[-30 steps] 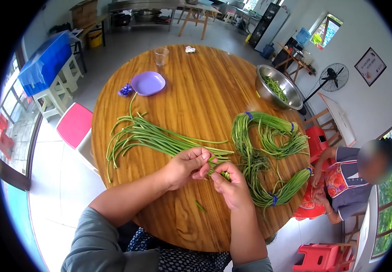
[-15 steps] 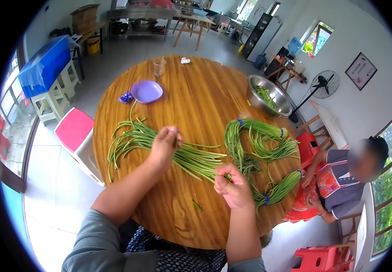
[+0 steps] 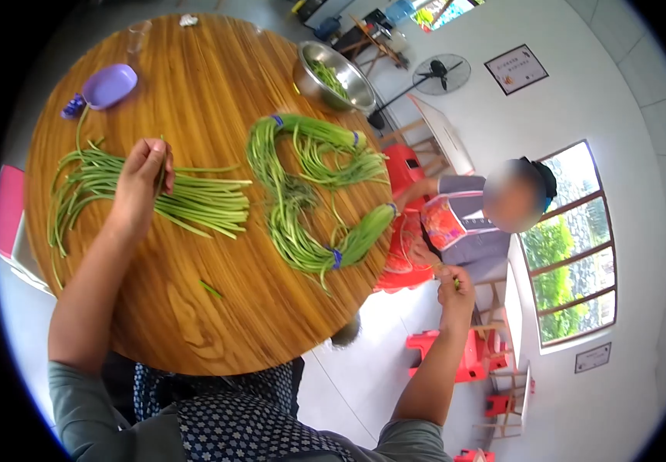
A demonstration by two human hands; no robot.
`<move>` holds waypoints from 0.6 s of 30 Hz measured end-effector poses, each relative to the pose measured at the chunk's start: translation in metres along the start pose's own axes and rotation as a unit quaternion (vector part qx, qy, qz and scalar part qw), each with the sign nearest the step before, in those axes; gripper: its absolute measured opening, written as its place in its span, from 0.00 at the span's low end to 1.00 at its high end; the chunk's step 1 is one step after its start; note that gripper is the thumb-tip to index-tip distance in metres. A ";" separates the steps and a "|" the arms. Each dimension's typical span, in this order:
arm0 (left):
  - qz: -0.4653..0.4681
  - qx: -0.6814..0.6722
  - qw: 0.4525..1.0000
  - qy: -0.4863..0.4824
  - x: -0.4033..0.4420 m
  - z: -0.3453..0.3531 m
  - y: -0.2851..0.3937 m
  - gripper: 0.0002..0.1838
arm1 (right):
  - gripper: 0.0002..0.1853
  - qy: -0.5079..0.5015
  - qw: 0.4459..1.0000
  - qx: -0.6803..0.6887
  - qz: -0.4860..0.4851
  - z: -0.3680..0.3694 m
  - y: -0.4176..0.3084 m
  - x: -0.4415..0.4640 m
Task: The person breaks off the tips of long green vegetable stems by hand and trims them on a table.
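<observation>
R hand (image 3: 457, 291) has swung from over the table (image 3: 156, 339) out past its R edge vs 0.5 s ago; view has turned R too. Table's round, wood-grain. Co-worker (image 3: 456, 219) is just beyond R edge, grey top w/ orange-red front. Bundles (image 3: 363, 235) of green stems, tied w/ blue bands (image 3: 337, 259), lie on R side. Loose stems (image 3: 213, 208) sit L of them, straight ends twd bundles. Steel bowl (image 3: 357, 86) at far R edge, green pcs inside. L hand (image 3: 140, 173) is over loose stems, fingers pinched narrow; can't tell what's betw. R fingers are closed round small green bits (image 3: 457, 283). Purple plate (image 3: 110, 86) far L, clear cup (image 3: 139, 37) beyond it. Short green pc (image 3: 210, 289) lies alone, near side.
</observation>
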State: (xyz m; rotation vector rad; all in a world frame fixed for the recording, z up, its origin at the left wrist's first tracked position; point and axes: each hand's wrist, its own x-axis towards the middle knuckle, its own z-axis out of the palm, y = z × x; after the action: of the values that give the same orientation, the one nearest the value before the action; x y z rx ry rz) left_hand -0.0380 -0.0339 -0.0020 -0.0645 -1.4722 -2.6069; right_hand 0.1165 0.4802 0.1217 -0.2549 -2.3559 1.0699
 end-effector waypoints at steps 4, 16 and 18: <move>0.002 0.032 0.999 -0.027 -0.001 -0.001 -0.006 0.08 | 0.07 0.025 0.936 -0.323 -0.140 -0.033 0.075 -0.001; 0.004 0.122 0.992 -0.035 -0.004 0.001 -0.005 0.10 | 0.12 0.054 0.881 -0.470 0.024 -0.045 0.154 0.006; 0.000 0.126 0.992 -0.032 -0.005 0.002 -0.005 0.10 | 0.12 0.018 0.880 -0.474 0.016 -0.050 0.159 0.004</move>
State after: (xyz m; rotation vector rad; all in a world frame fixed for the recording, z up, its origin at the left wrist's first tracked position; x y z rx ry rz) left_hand -0.0340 -0.0291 -0.0053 -0.1222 -1.8093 -2.4170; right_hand 0.1333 0.6202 0.0321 -0.6464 -2.6562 -0.1747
